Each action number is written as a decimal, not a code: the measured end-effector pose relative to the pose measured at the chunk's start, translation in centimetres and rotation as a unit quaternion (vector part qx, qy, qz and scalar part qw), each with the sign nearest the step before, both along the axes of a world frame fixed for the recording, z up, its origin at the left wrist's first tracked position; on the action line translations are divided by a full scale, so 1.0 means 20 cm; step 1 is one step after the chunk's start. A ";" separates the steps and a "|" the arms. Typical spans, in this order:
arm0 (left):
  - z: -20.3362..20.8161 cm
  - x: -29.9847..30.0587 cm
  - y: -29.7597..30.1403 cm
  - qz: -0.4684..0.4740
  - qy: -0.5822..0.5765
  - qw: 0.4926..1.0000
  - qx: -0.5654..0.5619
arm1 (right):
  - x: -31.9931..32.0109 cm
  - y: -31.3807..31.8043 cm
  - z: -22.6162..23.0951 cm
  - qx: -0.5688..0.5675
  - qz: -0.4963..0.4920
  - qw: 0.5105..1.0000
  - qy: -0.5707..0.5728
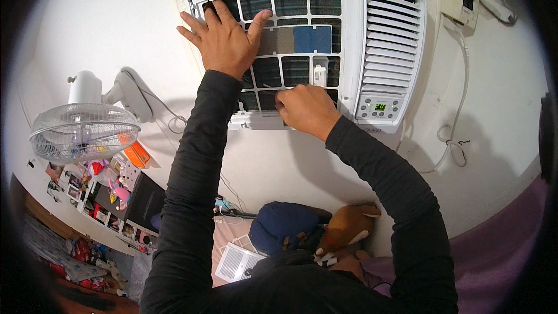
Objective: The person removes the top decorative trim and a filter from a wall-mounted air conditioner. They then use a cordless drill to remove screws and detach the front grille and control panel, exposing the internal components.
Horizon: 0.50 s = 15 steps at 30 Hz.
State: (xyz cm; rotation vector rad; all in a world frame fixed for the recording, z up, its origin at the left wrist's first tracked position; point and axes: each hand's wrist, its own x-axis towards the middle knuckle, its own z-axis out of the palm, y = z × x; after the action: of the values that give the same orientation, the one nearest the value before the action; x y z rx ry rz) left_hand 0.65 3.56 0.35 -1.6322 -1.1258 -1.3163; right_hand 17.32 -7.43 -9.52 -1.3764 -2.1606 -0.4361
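A window air conditioner (353,90) is set in the wall, its left side uncovered. There a white grid frame (283,57) lies over dark fins, with a brown and blue filter strip (312,39) across its middle. My left hand (228,39) is open, fingers spread over the grid's upper left corner; some fingertips are hidden in its openings. At the lower edge of the grid, my right hand (308,109) has its fingers curled in; what they pinch is hidden. A small white block (319,74) sits above that hand.
Louvres (391,35) and a lit control panel (378,107) are at the right. A wall fan (84,128) hangs at the left. A power cord (465,93) runs down the right wall. Below lie a white louvred panel (237,263), a blue bag (283,227) and a brown plush toy (349,227).
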 end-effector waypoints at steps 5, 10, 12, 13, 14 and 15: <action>-0.01 0.01 0.01 -0.037 -0.023 0.999 0.018 | 0.00 0.00 -0.01 0.011 0.005 1.000 0.004; -0.01 0.01 0.01 -0.036 -0.027 0.999 0.021 | 0.00 0.00 0.00 0.011 0.000 1.000 0.001; -0.02 0.01 0.01 -0.038 -0.028 0.999 0.020 | -0.01 0.00 0.00 0.010 0.001 1.000 0.002; -0.02 0.01 0.01 -0.040 -0.029 0.999 0.020 | -0.01 0.00 0.00 0.012 0.003 1.000 0.003; -0.02 0.01 0.01 -0.043 -0.030 0.998 0.027 | -0.01 0.00 0.00 0.014 0.004 1.000 0.003; -0.02 0.01 0.01 -0.039 -0.029 0.999 0.020 | -0.01 0.00 0.00 0.010 0.001 1.000 0.003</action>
State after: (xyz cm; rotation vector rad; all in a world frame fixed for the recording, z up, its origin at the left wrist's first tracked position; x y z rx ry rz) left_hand 0.75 3.84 -0.01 -1.6316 -1.0720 -1.4358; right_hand 17.13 -7.52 -9.49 -1.3624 -2.1473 -0.4498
